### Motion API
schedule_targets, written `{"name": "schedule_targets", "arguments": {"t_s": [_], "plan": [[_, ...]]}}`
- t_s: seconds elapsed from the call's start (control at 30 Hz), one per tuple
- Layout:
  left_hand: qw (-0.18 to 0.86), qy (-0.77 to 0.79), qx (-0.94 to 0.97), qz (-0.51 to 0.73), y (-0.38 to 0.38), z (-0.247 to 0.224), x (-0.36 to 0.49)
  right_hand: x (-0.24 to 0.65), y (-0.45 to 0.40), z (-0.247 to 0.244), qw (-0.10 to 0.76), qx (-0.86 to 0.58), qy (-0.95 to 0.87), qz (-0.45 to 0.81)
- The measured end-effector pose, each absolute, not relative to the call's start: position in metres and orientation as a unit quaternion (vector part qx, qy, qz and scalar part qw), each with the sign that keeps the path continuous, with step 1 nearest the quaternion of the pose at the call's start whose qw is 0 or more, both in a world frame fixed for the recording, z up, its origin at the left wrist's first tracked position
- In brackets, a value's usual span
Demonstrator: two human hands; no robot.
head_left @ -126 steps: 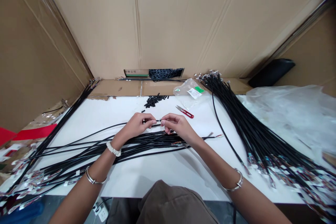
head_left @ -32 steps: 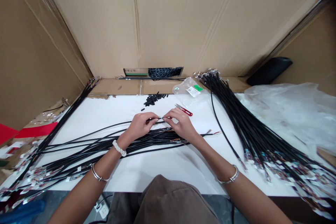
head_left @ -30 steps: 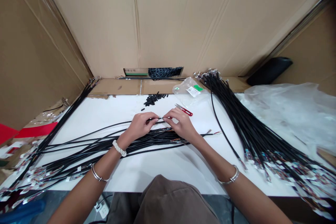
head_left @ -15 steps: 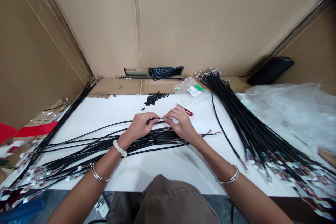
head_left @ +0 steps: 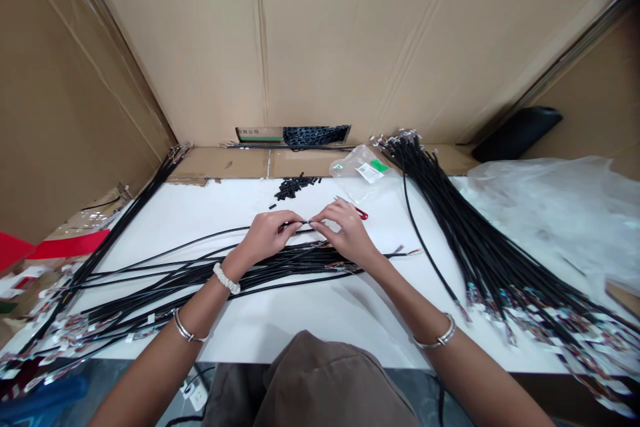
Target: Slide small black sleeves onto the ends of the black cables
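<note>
Hidden, cut off, too small to read

The fingertips of the bare left hand (head_left: pixel 267 232) and bare right hand (head_left: pixel 347 233) cover the thin black cable (head_left: pixel 295 229) where they pinch it, and its tip is too small to make out. The right hand hides most of the red-handled steel thread snips (head_left: pixel 362 215). The print on the white label (head_left: pixel 370 173) is illegible, the short black tubes (head_left: pixel 291 188) blur together, and the multicoloured wire ends (head_left: pixel 590 340) of the long black cable bundle (head_left: pixel 480 260) run off the right edge.

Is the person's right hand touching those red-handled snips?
Cannot tell. In the head view, the right hand covers the middle of the red-handled snips, but may be just above them.
</note>
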State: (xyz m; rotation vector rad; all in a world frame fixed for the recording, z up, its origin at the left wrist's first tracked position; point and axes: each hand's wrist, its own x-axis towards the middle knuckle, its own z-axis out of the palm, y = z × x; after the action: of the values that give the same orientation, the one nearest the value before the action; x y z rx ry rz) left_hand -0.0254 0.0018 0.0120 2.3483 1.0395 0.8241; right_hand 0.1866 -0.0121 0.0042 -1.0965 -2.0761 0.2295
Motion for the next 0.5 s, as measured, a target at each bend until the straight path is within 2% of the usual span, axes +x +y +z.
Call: {"name": "schedule_targets", "arguments": {"t_s": [0.5], "plan": [[0.274,0.397,0.848,0.22,0.009,0.015,-0.033,0.192,-0.004,-0.009,0.347,-0.452,-0.817,0.095]]}}
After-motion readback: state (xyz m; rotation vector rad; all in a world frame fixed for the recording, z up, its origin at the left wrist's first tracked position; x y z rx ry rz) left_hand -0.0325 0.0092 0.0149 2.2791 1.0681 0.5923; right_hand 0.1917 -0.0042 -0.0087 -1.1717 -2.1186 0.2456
